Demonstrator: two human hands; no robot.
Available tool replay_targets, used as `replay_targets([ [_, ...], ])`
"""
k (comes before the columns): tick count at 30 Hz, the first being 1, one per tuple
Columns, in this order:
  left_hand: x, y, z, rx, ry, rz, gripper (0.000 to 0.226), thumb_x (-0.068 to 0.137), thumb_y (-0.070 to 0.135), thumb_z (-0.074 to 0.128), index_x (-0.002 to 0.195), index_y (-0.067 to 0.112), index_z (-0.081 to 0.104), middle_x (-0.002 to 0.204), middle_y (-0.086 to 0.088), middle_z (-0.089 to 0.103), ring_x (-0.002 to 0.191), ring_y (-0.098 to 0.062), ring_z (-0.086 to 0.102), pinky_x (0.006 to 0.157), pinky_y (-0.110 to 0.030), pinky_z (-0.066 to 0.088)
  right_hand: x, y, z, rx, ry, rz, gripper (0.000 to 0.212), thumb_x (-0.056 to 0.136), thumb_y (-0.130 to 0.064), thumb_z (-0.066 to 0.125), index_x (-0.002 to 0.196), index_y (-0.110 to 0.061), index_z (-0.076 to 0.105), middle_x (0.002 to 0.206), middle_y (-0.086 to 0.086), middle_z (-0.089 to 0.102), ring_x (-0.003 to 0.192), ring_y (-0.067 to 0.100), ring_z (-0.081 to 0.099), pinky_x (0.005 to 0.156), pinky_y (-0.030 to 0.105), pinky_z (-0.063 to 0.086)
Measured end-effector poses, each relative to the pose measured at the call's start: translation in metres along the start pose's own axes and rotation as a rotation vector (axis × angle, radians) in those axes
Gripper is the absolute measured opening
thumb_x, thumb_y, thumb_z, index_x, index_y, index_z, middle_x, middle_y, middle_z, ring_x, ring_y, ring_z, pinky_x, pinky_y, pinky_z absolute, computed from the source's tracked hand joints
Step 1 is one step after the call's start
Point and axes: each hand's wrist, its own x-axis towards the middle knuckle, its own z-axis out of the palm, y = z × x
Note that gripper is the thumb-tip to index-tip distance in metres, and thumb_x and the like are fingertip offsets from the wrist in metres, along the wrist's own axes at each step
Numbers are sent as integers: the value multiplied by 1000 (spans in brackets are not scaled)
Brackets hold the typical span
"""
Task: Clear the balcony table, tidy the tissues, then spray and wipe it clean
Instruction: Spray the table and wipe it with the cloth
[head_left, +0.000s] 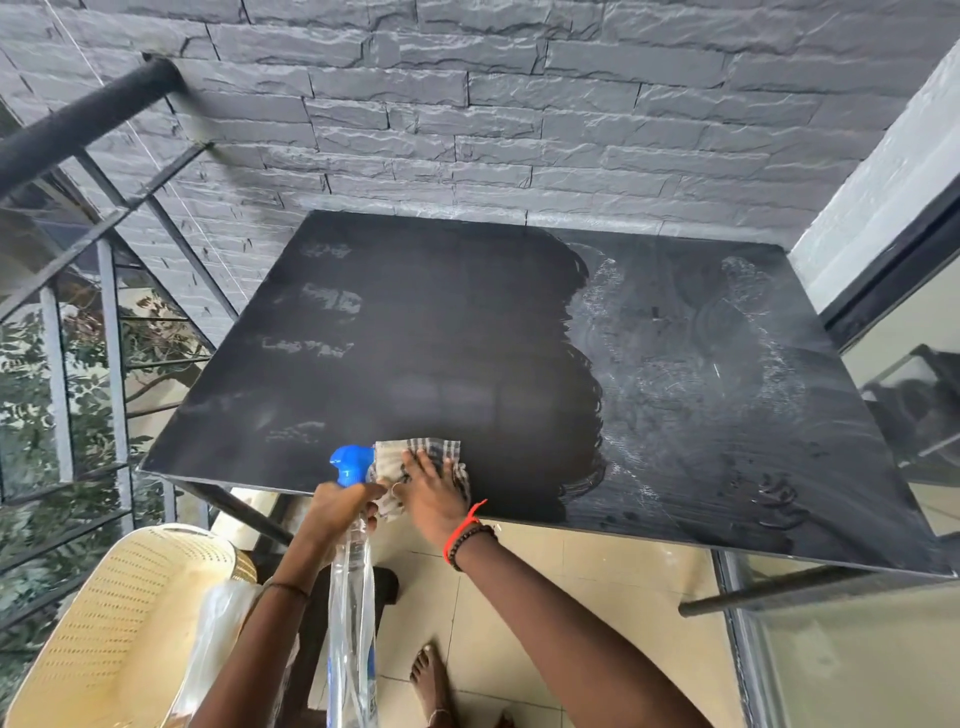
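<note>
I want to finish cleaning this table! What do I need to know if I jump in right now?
Left hand grips the spray bottle at the near edge of the table.
Right hand presses flat on the checked cloth beside it.
Only the cloth lies on the table, so clearing looks done; tissues are not in view.
The middle looks wiped dark.
Left to do: wipe the whitish streaks and droplets on the right part and the faint smudges on the left.

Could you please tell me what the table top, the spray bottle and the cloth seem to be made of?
Table top: likely painted wood or laminate, matt black, with a thin flat edge and wet streaks. Spray bottle: clear plastic, see-through body, blue plastic trigger head. Cloth: woven fabric, probably cotton, checked and creased.
</note>
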Motion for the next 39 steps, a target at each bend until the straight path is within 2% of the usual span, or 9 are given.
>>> replay_targets([
  [5, -1, 1, 9, -4, -24, 1, 13, 78, -3, 62, 68, 1, 55, 45, -3, 48, 38, -17, 44, 47, -26, 38, -47, 31, 7, -52, 59, -32, 43, 93, -8, 32, 128, -16, 57, 157, 12, 17, 144, 31, 14, 114, 57, 12],
  [9, 1, 0, 26, -23, -74, -15, 16, 79, -1, 63, 69, 5, 52, 46, -2, 46, 40, -15, 43, 47, -26, 39, -109, 100, 13, -31, 173, 156, 63, 72, -7, 29, 114, -34, 68, 137, 9, 53, 121, 29, 55, 99, 49, 42],
  [12, 1, 1, 40, 9, -96, 1, 18, 80, 1, 65, 67, 4, 53, 44, 0, 47, 40, -16, 45, 49, -28, 40, -120, 146, 5, 16, 154, 267, 60, 92, -1, 37, 139, -38, 43, 155, 8, 24, 141, 29, 27, 115, 43, 21],
  [14, -2, 5, 53, 35, -110, 12, 20, 80, 1, 65, 65, 5, 53, 43, -1, 46, 39, -16, 44, 49, -27, 40, -112, 148, -2, 18, 161, 312, 60, 95, -3, 29, 144, -36, 33, 158, 8, 15, 144, 28, 16, 117, 44, 17],
  [19, -5, 18, 82, 41, -170, 29, 21, 80, 0, 64, 65, 6, 51, 47, -3, 45, 42, -18, 42, 46, -25, 39, -107, 122, 1, -6, 172, 267, 65, 87, -5, 16, 145, -28, 36, 157, 13, 14, 145, 32, 13, 116, 48, 11],
  [23, -9, 28, 104, 37, -229, 23, 22, 80, 0, 63, 66, 8, 48, 48, -3, 42, 39, -16, 40, 43, -23, 38, -147, 141, 19, 32, 188, 230, 71, 74, -9, 17, 129, -31, 58, 145, 12, 43, 131, 35, 44, 104, 53, 37],
  [27, -12, 30, 124, 84, -277, 51, 21, 80, 3, 65, 68, 8, 48, 45, -1, 44, 38, -16, 43, 45, -25, 40, -193, 204, 22, 8, 226, 397, 70, 88, 5, 32, 144, -37, 34, 158, 2, 13, 146, 26, 13, 117, 43, 13],
  [34, -24, 33, 181, 206, -343, 40, 19, 77, 6, 66, 67, 6, 49, 48, -3, 46, 38, -17, 43, 42, -25, 40, -209, 251, 13, 53, 247, 621, 75, 81, 14, 43, 140, -32, 42, 154, 13, 26, 141, 30, 28, 116, 35, 23],
  [39, -32, 43, 222, 229, -421, 27, 17, 78, 6, 66, 72, 5, 50, 51, -4, 46, 38, -16, 43, 42, -24, 40, -209, 246, 13, 80, 259, 654, 78, 84, 15, 36, 144, -34, 35, 158, 7, 15, 145, 25, 15, 118, 35, 17],
])
